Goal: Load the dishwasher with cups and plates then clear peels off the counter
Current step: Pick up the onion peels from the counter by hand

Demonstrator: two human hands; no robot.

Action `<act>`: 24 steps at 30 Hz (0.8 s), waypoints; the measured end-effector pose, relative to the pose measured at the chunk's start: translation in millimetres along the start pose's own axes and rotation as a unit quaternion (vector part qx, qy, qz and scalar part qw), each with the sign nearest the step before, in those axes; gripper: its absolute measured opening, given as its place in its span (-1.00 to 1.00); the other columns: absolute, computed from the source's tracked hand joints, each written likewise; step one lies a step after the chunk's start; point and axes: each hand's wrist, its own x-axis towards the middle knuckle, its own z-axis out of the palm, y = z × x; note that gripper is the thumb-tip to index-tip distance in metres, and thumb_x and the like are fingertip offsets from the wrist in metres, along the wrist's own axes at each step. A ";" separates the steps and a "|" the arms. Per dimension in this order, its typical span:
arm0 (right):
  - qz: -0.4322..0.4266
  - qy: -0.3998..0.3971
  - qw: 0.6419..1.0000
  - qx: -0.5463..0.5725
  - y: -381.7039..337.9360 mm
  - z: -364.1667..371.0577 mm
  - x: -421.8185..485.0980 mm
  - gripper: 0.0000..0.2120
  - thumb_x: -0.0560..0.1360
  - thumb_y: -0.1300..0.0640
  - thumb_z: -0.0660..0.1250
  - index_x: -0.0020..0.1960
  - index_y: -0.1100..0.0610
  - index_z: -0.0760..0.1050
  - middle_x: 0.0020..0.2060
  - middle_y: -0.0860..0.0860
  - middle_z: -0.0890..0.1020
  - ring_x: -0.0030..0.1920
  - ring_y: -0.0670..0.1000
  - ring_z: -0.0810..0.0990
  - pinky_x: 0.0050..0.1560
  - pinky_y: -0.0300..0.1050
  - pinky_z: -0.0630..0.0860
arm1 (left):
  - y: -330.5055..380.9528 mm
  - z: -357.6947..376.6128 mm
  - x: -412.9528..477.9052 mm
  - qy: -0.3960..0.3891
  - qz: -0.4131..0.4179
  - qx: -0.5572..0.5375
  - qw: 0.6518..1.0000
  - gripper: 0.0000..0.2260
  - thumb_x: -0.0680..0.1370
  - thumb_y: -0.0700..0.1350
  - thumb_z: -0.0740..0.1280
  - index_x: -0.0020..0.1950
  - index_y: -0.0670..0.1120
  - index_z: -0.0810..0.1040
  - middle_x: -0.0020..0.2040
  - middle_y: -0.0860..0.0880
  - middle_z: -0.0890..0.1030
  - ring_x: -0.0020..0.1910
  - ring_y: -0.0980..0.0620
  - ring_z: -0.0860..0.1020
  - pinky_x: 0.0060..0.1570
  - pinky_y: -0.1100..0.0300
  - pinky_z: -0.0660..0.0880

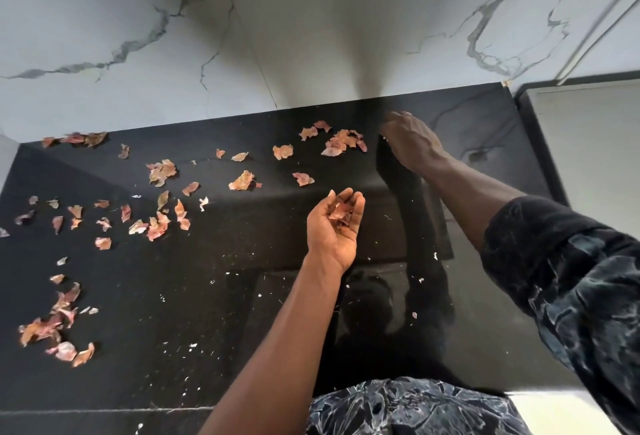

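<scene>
Black desk (pixel 214 296) is carrying reddish peels (pixel 158 225), lying scattered across the left and upper middle of the frame. The left grip (pixel 332 226), palm up at centre, is cupping a few peels in curled fingers. The right grip (pixel 410 141) is reaching down by the desk's back edge, just beside a peel cluster (pixel 341 141); I cannot tell whether it is pinching anything.
</scene>
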 end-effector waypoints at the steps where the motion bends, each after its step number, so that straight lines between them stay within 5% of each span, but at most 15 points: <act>1: 0.005 0.010 1.000 0.011 -0.2 0.3 -9.2 -0.83 0.51 0.40 0.26 -0.11 0.21 0.58 -0.12 0.08 0.56 -0.10 0.14 0.57 -0.13 0.09 0.59 | -1.0 -0.4 1.0 0.000 -0.001 -0.001 1.000 -0.76 0.63 -0.14 0.28 0.01 -0.30 0.61 -0.09 -0.20 0.66 -0.08 -0.10 0.68 -0.16 0.15 0.65; 5: 0.024 0.023 0.995 0.097 -10.0 -5.7 -44.5 -0.81 0.45 0.38 0.29 -0.16 0.13 0.58 -0.19 0.02 0.62 -0.22 0.10 0.61 -0.22 0.02 0.60 | -4.5 0.4 4.4 -0.001 -0.003 -0.008 1.000 -0.76 0.63 -0.14 0.27 0.02 -0.31 0.61 -0.07 -0.21 0.65 -0.07 -0.11 0.67 -0.15 0.14 0.66; 10: 0.020 0.083 0.973 0.215 -57.8 -35.1 -75.1 -0.90 0.55 0.24 0.40 0.04 0.10 0.62 -0.07 -0.04 0.70 -0.12 -0.07 0.63 -0.13 -0.19 0.57 | -10.0 1.4 6.2 0.000 -0.012 -0.007 1.000 -0.74 0.65 -0.14 0.22 0.08 -0.32 0.58 -0.08 -0.24 0.66 -0.04 -0.15 0.67 -0.15 0.09 0.66; 14: -0.036 0.004 0.978 0.207 -102.6 -44.2 -96.3 -0.70 0.60 0.16 0.32 0.31 -0.05 0.48 -0.01 -0.10 0.65 -0.08 -0.09 0.62 -0.17 -0.19 0.54 | -12.5 0.8 8.1 0.008 0.008 0.027 1.000 -0.75 0.63 -0.15 0.18 0.16 -0.22 0.58 -0.02 -0.18 0.66 -0.08 -0.07 0.65 -0.12 0.15 0.63; 17: -0.083 -0.027 0.985 0.148 -115.9 -45.9 -101.5 -0.82 0.60 0.11 0.33 0.18 0.00 0.60 0.02 -0.08 0.67 0.06 -0.04 0.60 -0.07 -0.04 0.60 | -9.2 1.2 7.1 0.008 0.016 0.036 0.999 -0.78 0.63 -0.13 0.19 0.13 -0.18 0.59 -0.05 -0.12 0.64 -0.12 -0.01 0.63 -0.11 0.19 0.56; 21: -0.061 -0.034 0.975 0.210 -119.0 -59.3 -85.8 -0.84 0.57 -0.08 0.37 0.00 -0.03 0.67 -0.08 -0.15 0.66 -0.08 -0.15 0.61 -0.11 -0.16 0.57 | -1.0 -2.9 4.4 0.012 0.026 0.029 0.999 -0.81 0.62 -0.16 0.21 -0.01 -0.18 0.61 -0.10 -0.15 0.67 -0.18 -0.04 0.67 -0.21 0.16 0.62; 24: -0.002 0.040 0.979 0.201 -99.8 -51.4 -48.8 -0.84 0.60 0.02 0.36 0.11 0.02 0.66 0.01 -0.06 0.69 -0.02 -0.05 0.66 -0.03 -0.13 0.59 | 4.8 -6.4 5.4 -0.003 0.017 -0.012 1.000 -0.77 0.64 -0.13 0.23 0.01 -0.27 0.59 -0.04 -0.25 0.63 -0.10 -0.12 0.64 -0.14 0.10 0.65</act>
